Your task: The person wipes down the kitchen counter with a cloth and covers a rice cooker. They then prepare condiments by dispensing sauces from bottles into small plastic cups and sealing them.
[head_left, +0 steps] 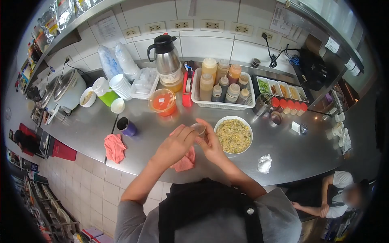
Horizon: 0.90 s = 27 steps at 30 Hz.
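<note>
Above the steel counter, both my hands meet at a small clear plastic cup. My right hand is closed around its right side. My left hand lies against its left side with fingers bent over; its fingertips are partly hidden. Just right of my right hand stands a white bowl heaped with fried rice. Under my left hand a pink cloth lies crumpled on the counter. Behind my hands is a clear tub of orange-red sauce.
Along the back are a white basket of squeeze bottles, a steel thermos jug and a red tape dispenser. To the left stand a purple cup and another pink cloth. A person is at the lower right.
</note>
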### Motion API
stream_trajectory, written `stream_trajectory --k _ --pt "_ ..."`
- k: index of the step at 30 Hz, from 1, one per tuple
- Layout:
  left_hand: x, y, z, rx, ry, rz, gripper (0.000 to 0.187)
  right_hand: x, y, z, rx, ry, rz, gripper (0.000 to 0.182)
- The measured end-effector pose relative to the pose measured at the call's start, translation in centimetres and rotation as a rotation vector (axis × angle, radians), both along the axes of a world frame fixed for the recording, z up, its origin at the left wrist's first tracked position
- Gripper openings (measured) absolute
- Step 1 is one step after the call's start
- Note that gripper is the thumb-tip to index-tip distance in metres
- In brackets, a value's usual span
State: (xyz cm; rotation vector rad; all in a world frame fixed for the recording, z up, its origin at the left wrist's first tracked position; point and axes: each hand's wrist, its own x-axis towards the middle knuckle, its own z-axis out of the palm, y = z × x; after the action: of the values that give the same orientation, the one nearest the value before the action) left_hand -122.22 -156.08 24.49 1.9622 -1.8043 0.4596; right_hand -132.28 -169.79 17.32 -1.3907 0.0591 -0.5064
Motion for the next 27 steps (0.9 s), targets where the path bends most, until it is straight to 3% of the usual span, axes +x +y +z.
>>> stream_trajectory --k 4,21,27 --pt "0.5 0.1 1.1 0.136 -0.159 -0.038 0.032 0.1 0.2 -0.2 -0.043 -0.006 0.001 0.060" --pt "2.4 -0.7 0.4 0.136 -0.178 -0.219 0.017 -0.3 -0.3 -1.0 -0.261 0.011 0.006 0.062" --pt "2.7 -0.6 0.8 0.202 -0.179 -0.249 0.015 -0.6 0.2 -0.3 -0.241 0.024 0.001 0.054"
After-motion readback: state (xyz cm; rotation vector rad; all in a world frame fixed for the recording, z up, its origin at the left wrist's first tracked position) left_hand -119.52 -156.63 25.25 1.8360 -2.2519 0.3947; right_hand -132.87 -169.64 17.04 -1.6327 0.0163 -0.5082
